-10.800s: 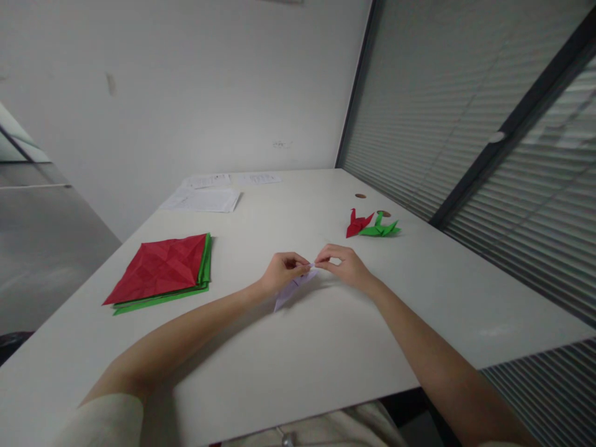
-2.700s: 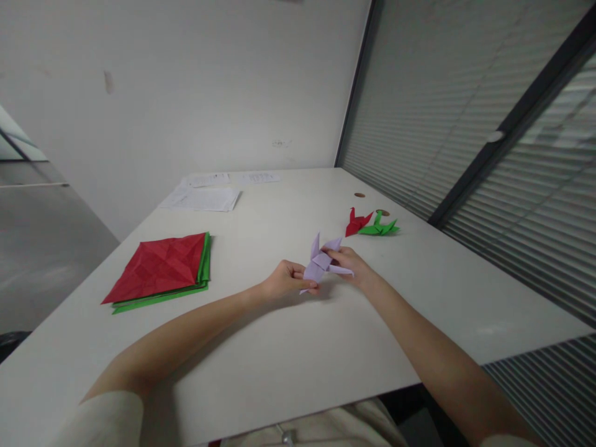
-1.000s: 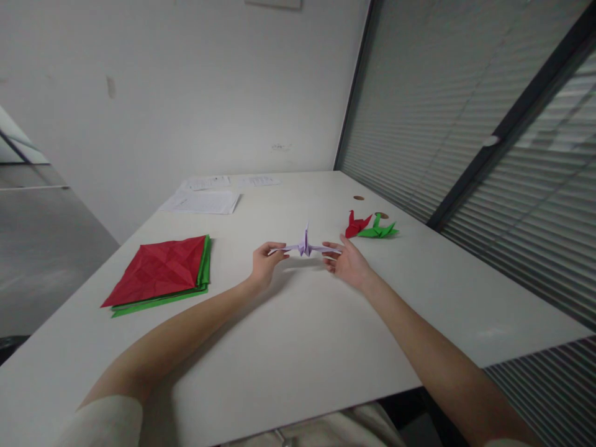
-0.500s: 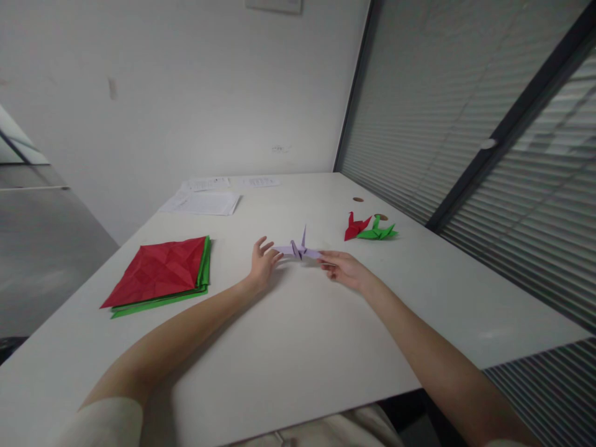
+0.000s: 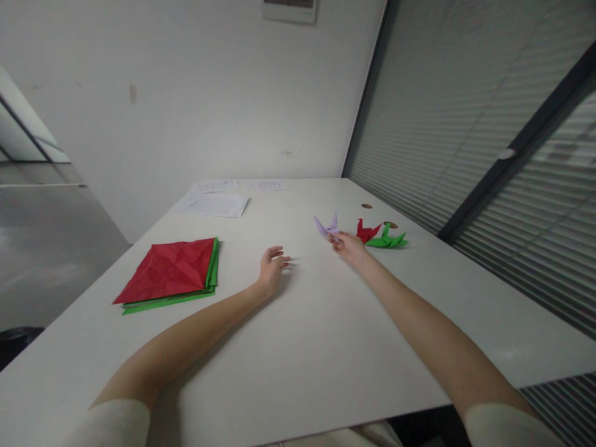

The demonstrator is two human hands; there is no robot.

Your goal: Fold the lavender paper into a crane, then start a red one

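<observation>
My right hand (image 5: 349,246) reaches out over the white table (image 5: 316,335) and pinches a small lilac paper crane (image 5: 327,226) by its underside. The crane is just left of a red paper crane (image 5: 366,231) and a green paper crane (image 5: 388,239) that stand side by side. My left hand (image 5: 272,267) rests on the table nearer to me, fingers loosely apart, holding nothing.
A stack of square paper, red sheet on top and green beneath (image 5: 172,273), lies at the left. White printed sheets (image 5: 216,202) lie at the far end by the wall. Window blinds run along the table's right side.
Both hands held the lilac crane by its wings; my left hand let go and stayed back, while my right hand carried the crane forward and right toward the red and green cranes.
</observation>
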